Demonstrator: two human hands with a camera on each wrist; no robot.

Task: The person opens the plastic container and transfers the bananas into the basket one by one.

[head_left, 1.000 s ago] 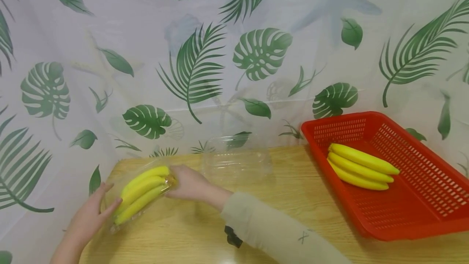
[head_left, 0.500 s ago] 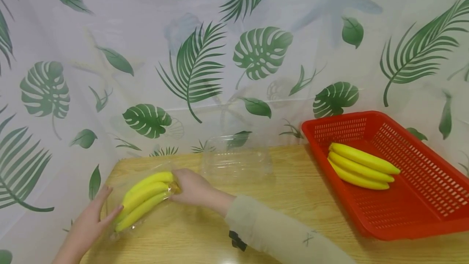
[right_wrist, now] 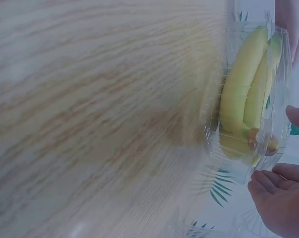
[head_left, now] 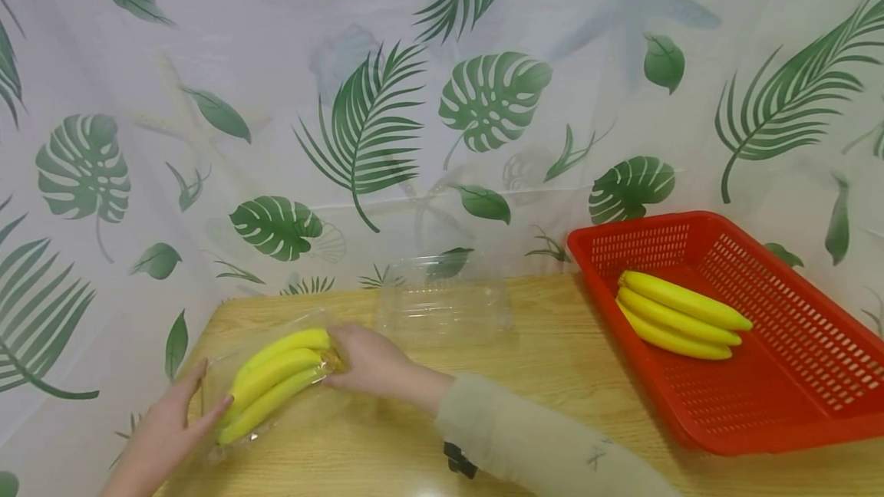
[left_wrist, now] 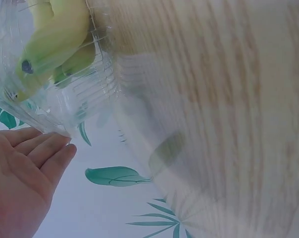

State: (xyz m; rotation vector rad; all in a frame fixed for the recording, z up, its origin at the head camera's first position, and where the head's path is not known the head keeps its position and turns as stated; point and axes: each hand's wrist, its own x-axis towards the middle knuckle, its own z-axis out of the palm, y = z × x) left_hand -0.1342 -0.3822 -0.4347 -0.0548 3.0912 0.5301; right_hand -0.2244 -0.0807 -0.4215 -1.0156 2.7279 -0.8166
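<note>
A clear plastic box (right_wrist: 215,141) with a bunch of yellow bananas (head_left: 276,382) inside is held between my two hands at the left of the table. My left hand (head_left: 162,428) grips its near-left end, thumb on the upper side and fingers along the rim. At the opposite end, by the brown stem, my right hand (head_left: 369,359) pinches the rim between thumb and fingers. In the left wrist view the left fingers (left_wrist: 48,148) touch the box edge and the thumb is mostly cut off. Whether the box touches the table cannot be made out.
Another clear plastic box (head_left: 445,309) stands at the back of the wooden table (head_left: 387,451), against the leaf-printed curtain (head_left: 414,136). On the right, a red perforated basket (head_left: 718,405) holds a second bunch of bananas (head_left: 680,317).
Both hands have shifted the box of bananas slightly towards me and to the right. The basket and the other box stay where they were.
</note>
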